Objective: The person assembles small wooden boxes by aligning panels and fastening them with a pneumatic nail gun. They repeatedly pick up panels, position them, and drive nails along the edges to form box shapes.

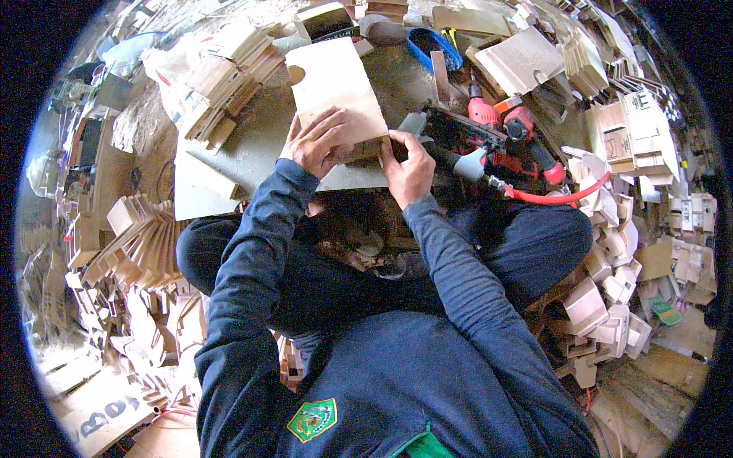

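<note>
A: Here we are, both bare hands on the pale wooden panel [340,80]! The left hand [317,143] lays bent fingers over its near edge, toward the left corner.

B: And is it gripping?

A: Can't tell; whatever the thumb does is hidden from above. The right hand [407,166], though, that's clear: thumb and forefinger pinch the near right corner, the other fingers curled in.

B: So the panel reaches away beyond both hands, over the grey worktop [351,180], with a rounded notch in its left edge, up ahead of the left hand.

A: Lovely detail! Out to the left of that left hand, a stack of wooden boards [233,80], and nearer the body, further left, a fanned row of thin wooden pieces [141,240].

B: Over to the right hand's side now: just to its right, a red-and-black power tool [519,130], and a red drill [482,111] right alongside, bit pointing away.

A: With a red hose [561,198] curving off to the right of that hand, lower than the drill!

B: Further ahead of the right hand, a blue oval ring-shaped object [434,49], and well off to its right, more stacked wooden boxes [634,137].
</note>
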`<state>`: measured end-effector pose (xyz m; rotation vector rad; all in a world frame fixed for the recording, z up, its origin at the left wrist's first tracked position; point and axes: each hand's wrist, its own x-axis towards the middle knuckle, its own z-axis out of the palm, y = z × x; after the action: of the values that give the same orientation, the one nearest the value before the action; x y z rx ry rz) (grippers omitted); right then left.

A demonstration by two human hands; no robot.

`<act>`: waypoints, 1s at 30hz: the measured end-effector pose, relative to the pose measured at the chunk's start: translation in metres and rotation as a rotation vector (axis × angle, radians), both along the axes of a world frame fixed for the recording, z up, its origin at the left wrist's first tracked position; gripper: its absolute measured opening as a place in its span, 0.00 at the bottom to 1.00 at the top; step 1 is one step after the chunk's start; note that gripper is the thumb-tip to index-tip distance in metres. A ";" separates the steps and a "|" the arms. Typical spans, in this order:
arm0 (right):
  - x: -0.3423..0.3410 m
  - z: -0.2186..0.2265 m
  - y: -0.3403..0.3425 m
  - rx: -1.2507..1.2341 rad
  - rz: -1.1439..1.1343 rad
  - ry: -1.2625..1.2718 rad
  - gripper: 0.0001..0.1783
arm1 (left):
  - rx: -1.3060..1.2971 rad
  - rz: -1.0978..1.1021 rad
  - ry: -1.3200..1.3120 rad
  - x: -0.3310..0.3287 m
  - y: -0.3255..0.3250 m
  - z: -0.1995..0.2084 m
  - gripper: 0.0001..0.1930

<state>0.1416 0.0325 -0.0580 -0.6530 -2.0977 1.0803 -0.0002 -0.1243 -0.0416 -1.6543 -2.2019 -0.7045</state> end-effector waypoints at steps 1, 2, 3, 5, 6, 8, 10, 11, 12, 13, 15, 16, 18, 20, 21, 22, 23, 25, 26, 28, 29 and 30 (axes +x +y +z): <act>-0.003 0.000 0.000 0.012 0.008 0.063 0.12 | 0.010 -0.001 0.007 -0.004 0.001 -0.001 0.19; -0.005 -0.001 0.000 0.005 0.012 0.076 0.12 | 0.015 0.009 0.007 -0.007 0.002 -0.002 0.19; -0.007 -0.002 -0.001 -0.003 0.016 0.087 0.13 | 0.020 0.019 0.005 -0.010 0.002 -0.003 0.19; -0.010 -0.003 -0.002 0.037 0.034 0.100 0.12 | -0.028 0.058 -0.002 -0.015 -0.001 -0.003 0.20; -0.012 -0.004 -0.002 0.042 0.035 0.114 0.12 | -0.065 0.066 0.016 -0.018 -0.001 -0.003 0.20; -0.014 -0.005 -0.002 0.045 0.049 0.146 0.11 | -0.084 0.101 0.014 -0.019 -0.003 -0.004 0.20; -0.016 -0.006 0.001 -0.052 0.086 0.118 0.12 | -0.065 0.085 0.017 -0.019 -0.002 -0.005 0.20; -0.017 -0.006 0.002 -0.103 0.109 0.112 0.12 | -0.049 0.080 0.017 -0.018 -0.001 -0.005 0.20; -0.018 -0.007 0.004 -0.086 0.117 0.087 0.12 | -0.039 0.067 -0.001 -0.018 -0.001 -0.005 0.19; -0.019 -0.007 0.005 -0.035 0.112 0.107 0.12 | -0.029 0.054 -0.019 -0.018 0.000 -0.005 0.19; -0.020 -0.008 0.007 0.073 0.095 0.151 0.11 | -0.022 0.046 -0.041 -0.018 0.001 -0.004 0.18; -0.021 -0.009 0.006 0.083 0.089 0.136 0.11 | -0.028 0.051 -0.046 -0.018 0.000 -0.004 0.17; -0.021 -0.011 0.004 0.111 0.058 0.115 0.11 | -0.035 0.048 -0.059 -0.018 0.000 -0.003 0.16; -0.021 -0.012 0.000 0.093 0.031 0.116 0.11 | -0.030 0.036 -0.071 -0.018 0.000 -0.003 0.15; -0.020 -0.013 -0.002 0.088 0.017 0.118 0.11 | -0.020 0.024 -0.086 -0.018 0.000 -0.004 0.15; -0.020 -0.013 -0.004 0.096 0.005 0.118 0.11 | -0.006 0.018 -0.096 -0.017 0.000 -0.005 0.15; -0.020 -0.013 -0.005 0.102 -0.006 0.118 0.11 | -0.003 0.014 -0.099 -0.016 0.000 -0.006 0.14; -0.019 -0.013 -0.008 0.082 -0.016 0.120 0.12 | 0.013 0.017 -0.071 -0.016 0.001 -0.008 0.14; -0.019 -0.014 -0.009 0.056 -0.014 0.122 0.13 | 0.016 0.018 -0.054 -0.016 0.001 -0.009 0.14; -0.019 -0.015 -0.011 0.058 -0.022 0.125 0.14 | 0.011 0.025 -0.051 -0.016 0.001 -0.011 0.13; -0.019 -0.016 -0.012 0.087 -0.032 0.128 0.14 | 0.010 0.028 -0.048 -0.016 0.001 -0.011 0.13; -0.019 -0.018 -0.013 0.116 -0.031 0.138 0.14 | 0.015 0.027 -0.039 -0.016 0.001 -0.011 0.13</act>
<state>0.1228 0.0193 -0.0757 -0.5373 -2.0082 0.9515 -0.0163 -0.1228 -0.0528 -1.6134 -2.2367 -0.7503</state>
